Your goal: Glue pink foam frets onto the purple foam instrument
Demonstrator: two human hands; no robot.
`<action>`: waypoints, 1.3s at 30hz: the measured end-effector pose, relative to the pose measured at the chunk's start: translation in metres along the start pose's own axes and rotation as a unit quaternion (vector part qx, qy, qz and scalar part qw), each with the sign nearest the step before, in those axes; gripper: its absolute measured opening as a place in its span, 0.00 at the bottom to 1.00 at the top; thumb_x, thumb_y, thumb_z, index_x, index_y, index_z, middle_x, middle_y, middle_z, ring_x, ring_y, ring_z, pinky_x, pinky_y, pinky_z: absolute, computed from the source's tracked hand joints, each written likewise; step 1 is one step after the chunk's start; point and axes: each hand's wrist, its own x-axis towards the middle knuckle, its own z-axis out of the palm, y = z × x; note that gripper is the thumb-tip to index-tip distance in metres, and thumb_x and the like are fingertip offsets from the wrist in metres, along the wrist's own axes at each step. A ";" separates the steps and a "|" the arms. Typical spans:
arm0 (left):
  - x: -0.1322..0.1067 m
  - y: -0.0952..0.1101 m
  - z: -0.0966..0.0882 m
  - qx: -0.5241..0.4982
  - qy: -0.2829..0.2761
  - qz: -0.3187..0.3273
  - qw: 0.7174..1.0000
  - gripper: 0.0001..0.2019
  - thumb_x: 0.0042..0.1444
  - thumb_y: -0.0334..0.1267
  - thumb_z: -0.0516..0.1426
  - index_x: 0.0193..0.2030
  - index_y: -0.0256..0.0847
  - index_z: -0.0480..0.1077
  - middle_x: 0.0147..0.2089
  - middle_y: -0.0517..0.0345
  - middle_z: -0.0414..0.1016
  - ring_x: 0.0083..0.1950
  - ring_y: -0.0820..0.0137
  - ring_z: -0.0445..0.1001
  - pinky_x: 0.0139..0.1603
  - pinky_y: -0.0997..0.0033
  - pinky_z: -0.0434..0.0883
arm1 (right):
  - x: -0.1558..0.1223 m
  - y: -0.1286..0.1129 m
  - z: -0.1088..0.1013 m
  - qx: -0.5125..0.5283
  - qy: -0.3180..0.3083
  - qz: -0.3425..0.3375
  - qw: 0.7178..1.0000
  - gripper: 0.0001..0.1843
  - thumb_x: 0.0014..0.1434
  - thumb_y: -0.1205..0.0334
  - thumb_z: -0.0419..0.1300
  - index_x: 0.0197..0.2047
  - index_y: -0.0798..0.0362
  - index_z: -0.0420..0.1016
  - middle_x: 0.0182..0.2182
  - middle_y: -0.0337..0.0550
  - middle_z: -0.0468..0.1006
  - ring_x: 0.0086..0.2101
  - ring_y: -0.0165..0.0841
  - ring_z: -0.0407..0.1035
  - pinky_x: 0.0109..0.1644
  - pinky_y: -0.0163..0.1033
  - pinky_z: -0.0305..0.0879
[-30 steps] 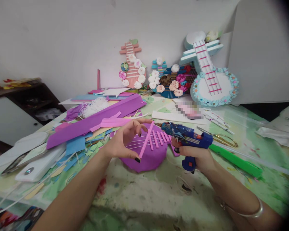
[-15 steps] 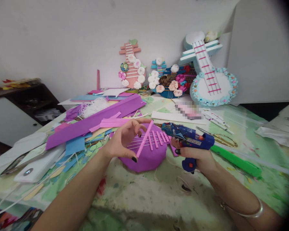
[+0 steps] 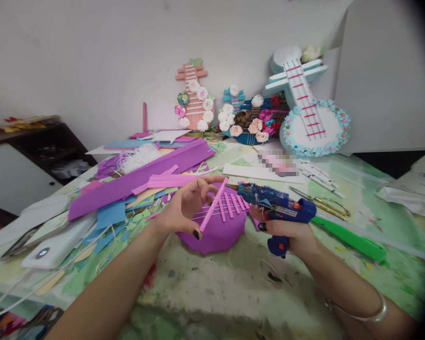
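Observation:
My left hand [image 3: 184, 208] pinches a thin pink foam strip [image 3: 213, 205] between thumb and fingertips, held slanted just above a purple foam guitar body [image 3: 216, 229]. That body lies flat on the table and carries white strings and several short pink strips. My right hand [image 3: 286, 231] grips a blue glue gun [image 3: 279, 208] by its handle. The gun's nozzle points left, close to the upper end of the strip.
Long purple foam sheets [image 3: 138, 177], blue and pink scraps and a white string tangle [image 3: 138, 158] crowd the left. Gold scissors [image 3: 326, 204] and a green strip [image 3: 347, 238] lie right. Finished decorated foam guitars [image 3: 311, 118] lean on the wall. A white device [image 3: 56, 243] sits front left.
The strip and my left hand have shifted slightly down and left. The glue gun has risen a little and tilted, its nozzle nearer the strip's top end.

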 end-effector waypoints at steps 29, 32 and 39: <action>0.001 0.001 0.005 -0.032 -0.003 -0.009 0.999 0.28 0.30 0.43 0.73 0.34 0.40 0.62 0.61 0.45 0.60 0.57 0.58 0.64 0.50 0.66 0.64 | 0.003 -0.001 0.002 0.048 0.039 0.023 0.998 0.10 0.30 0.65 0.67 0.22 0.49 0.74 0.23 0.39 0.72 0.28 0.35 0.66 0.35 0.41 0.66; 0.000 0.000 0.005 -0.028 0.004 -0.011 1.000 0.28 0.29 0.43 0.73 0.34 0.40 0.62 0.62 0.45 0.59 0.56 0.59 0.64 0.49 0.66 0.64 | 0.004 -0.002 0.003 0.044 0.045 0.018 0.998 0.10 0.29 0.65 0.67 0.22 0.50 0.75 0.24 0.40 0.72 0.28 0.35 0.65 0.33 0.40 0.66; 0.001 -0.002 0.003 -0.024 0.017 0.003 1.000 0.26 0.32 0.42 0.72 0.33 0.40 0.62 0.62 0.46 0.59 0.53 0.61 0.66 0.49 0.66 0.64 | 0.001 0.005 -0.001 0.006 -0.017 0.031 0.999 0.11 0.29 0.64 0.69 0.23 0.52 0.76 0.22 0.39 0.72 0.25 0.32 0.63 0.28 0.38 0.63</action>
